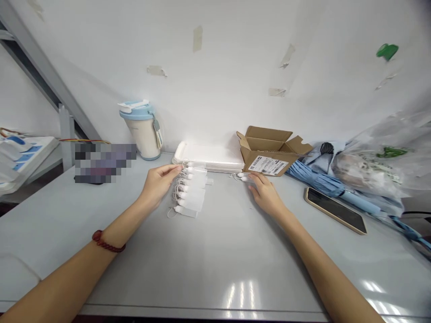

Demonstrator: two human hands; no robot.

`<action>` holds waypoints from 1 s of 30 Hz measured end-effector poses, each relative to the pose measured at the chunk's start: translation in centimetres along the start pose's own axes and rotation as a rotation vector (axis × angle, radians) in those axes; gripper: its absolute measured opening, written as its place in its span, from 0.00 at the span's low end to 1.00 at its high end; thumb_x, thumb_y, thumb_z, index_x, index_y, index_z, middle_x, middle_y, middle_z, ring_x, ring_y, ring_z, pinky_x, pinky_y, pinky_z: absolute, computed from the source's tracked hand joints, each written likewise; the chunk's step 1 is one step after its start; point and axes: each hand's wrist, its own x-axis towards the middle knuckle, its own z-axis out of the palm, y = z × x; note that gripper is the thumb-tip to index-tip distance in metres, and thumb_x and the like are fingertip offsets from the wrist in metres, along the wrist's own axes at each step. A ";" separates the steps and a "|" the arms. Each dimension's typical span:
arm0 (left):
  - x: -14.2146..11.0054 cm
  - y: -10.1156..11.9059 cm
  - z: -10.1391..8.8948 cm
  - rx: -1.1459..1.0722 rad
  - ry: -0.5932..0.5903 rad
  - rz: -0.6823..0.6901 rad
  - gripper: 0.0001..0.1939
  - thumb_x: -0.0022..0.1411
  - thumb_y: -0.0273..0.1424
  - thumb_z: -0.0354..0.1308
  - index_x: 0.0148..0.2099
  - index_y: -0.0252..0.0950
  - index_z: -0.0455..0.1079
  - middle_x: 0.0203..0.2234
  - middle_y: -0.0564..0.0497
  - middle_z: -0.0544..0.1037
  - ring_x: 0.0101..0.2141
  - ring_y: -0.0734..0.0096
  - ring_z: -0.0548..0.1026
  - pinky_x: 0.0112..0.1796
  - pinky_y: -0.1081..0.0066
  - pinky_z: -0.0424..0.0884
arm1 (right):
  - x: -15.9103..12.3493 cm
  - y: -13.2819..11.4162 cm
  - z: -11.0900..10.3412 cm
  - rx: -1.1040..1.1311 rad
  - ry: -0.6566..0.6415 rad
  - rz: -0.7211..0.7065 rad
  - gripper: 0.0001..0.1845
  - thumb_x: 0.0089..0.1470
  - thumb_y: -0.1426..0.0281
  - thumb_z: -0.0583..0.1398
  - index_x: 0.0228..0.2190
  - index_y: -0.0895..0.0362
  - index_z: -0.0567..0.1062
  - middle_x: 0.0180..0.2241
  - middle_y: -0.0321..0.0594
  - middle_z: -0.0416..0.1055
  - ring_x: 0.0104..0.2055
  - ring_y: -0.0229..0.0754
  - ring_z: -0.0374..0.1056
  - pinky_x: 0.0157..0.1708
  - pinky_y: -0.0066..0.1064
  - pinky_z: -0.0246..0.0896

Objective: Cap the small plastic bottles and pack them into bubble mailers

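A row of several small white tags with string loops (191, 193) lies overlapped on the grey table (215, 260). My left hand (158, 181) rests beside the row's far end, fingertips pinched on the topmost tag's string. My right hand (266, 193) reaches toward a small white piece (241, 176) lying in front of an open cardboard box (269, 154); its fingers are curled and touch that piece. A red bead bracelet (106, 242) is on my left wrist.
A stack of white sheets (208, 157) lies at the back centre. A blue-lidded cup (143, 130) stands at back left beside a blurred object. A phone (335, 211), a folded blue umbrella (333, 186) and plastic bags (377, 166) lie to the right.
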 end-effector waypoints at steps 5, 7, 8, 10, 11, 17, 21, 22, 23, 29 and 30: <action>-0.5 0.5 -0.5 0.003 -0.022 -0.038 0.16 0.47 0.34 0.63 0.40 0.33 0.77 0.16 0.57 0.68 0.19 0.77 0.60 0.23 0.74 0.57 | -0.2 0.6 0.3 0.027 0.052 -0.030 0.16 0.56 0.74 0.51 0.46 0.58 0.70 0.44 0.52 0.68 0.48 0.52 0.63 0.44 0.46 0.63; -0.6 0.6 -0.7 0.003 -0.035 -0.043 0.18 0.48 0.34 0.62 0.42 0.32 0.76 0.15 0.58 0.64 0.19 0.77 0.60 0.21 0.75 0.56 | -0.3 0.6 0.4 0.030 0.022 -0.017 0.15 0.56 0.73 0.52 0.45 0.59 0.71 0.42 0.51 0.69 0.46 0.52 0.64 0.44 0.45 0.63; -0.6 0.6 -0.7 0.004 -0.039 -0.044 0.18 0.49 0.34 0.62 0.43 0.32 0.76 0.15 0.58 0.63 0.19 0.77 0.59 0.21 0.75 0.55 | -0.4 0.6 0.4 0.031 0.006 -0.009 0.14 0.57 0.73 0.52 0.44 0.59 0.71 0.41 0.50 0.70 0.45 0.51 0.64 0.44 0.44 0.63; -0.7 0.7 -0.8 0.014 -0.026 -0.041 0.18 0.50 0.34 0.61 0.44 0.32 0.75 0.16 0.58 0.63 0.19 0.78 0.59 0.21 0.76 0.56 | -0.4 0.4 0.6 0.038 -0.007 0.000 0.14 0.57 0.72 0.52 0.43 0.59 0.72 0.40 0.50 0.70 0.45 0.51 0.65 0.45 0.44 0.62; -0.8 0.8 -0.8 0.024 -0.013 -0.036 0.18 0.51 0.34 0.61 0.44 0.32 0.74 0.16 0.58 0.64 0.19 0.78 0.60 0.21 0.76 0.57 | -0.5 0.3 0.6 0.045 -0.001 -0.002 0.14 0.57 0.71 0.52 0.43 0.59 0.72 0.40 0.50 0.71 0.45 0.51 0.65 0.45 0.44 0.62; -2.5 2.0 -0.8 0.183 0.004 0.125 0.14 0.54 0.35 0.58 0.41 0.35 0.75 0.29 0.53 0.76 0.31 0.70 0.71 0.31 0.75 0.66 | -0.7 -1.7 -0.5 0.183 0.130 -0.055 0.14 0.59 0.67 0.51 0.42 0.58 0.72 0.37 0.48 0.74 0.41 0.49 0.69 0.40 0.41 0.65; -4.7 3.2 -0.6 0.222 -0.110 0.160 0.13 0.54 0.37 0.58 0.39 0.35 0.76 0.27 0.50 0.78 0.30 0.67 0.73 0.29 0.73 0.68 | -1.2 -4.4 -2.3 0.258 0.215 -0.098 0.14 0.60 0.65 0.52 0.41 0.58 0.71 0.34 0.46 0.74 0.39 0.48 0.70 0.37 0.39 0.66; -5.2 3.5 -0.5 0.220 -0.135 0.160 0.14 0.55 0.38 0.58 0.40 0.35 0.76 0.26 0.51 0.77 0.29 0.67 0.73 0.27 0.74 0.67 | -1.4 -5.2 -2.8 0.281 0.233 -0.107 0.13 0.60 0.65 0.52 0.41 0.58 0.72 0.33 0.46 0.74 0.38 0.47 0.70 0.36 0.39 0.65; -5.7 3.7 -0.5 0.223 -0.162 0.160 0.15 0.55 0.39 0.58 0.40 0.36 0.76 0.25 0.51 0.76 0.26 0.69 0.72 0.25 0.75 0.65 | -1.5 -6.0 -3.3 0.322 0.232 -0.094 0.13 0.60 0.65 0.52 0.41 0.58 0.71 0.34 0.45 0.74 0.39 0.46 0.70 0.37 0.38 0.66; -6.7 3.8 -0.2 0.267 -0.299 0.094 0.17 0.57 0.40 0.57 0.46 0.39 0.73 0.14 0.59 0.59 0.16 0.78 0.55 0.17 0.76 0.53 | -2.7 -9.4 -5.1 0.689 0.134 0.060 0.12 0.60 0.65 0.53 0.40 0.56 0.73 0.33 0.40 0.75 0.35 0.41 0.71 0.30 0.30 0.66; -6.7 3.7 -0.1 0.269 -0.316 0.079 0.17 0.57 0.40 0.56 0.47 0.39 0.73 0.14 0.59 0.58 0.15 0.78 0.54 0.17 0.76 0.53 | -2.8 -9.7 -5.2 0.730 0.107 0.068 0.12 0.60 0.65 0.53 0.40 0.56 0.73 0.33 0.40 0.75 0.34 0.41 0.71 0.29 0.29 0.66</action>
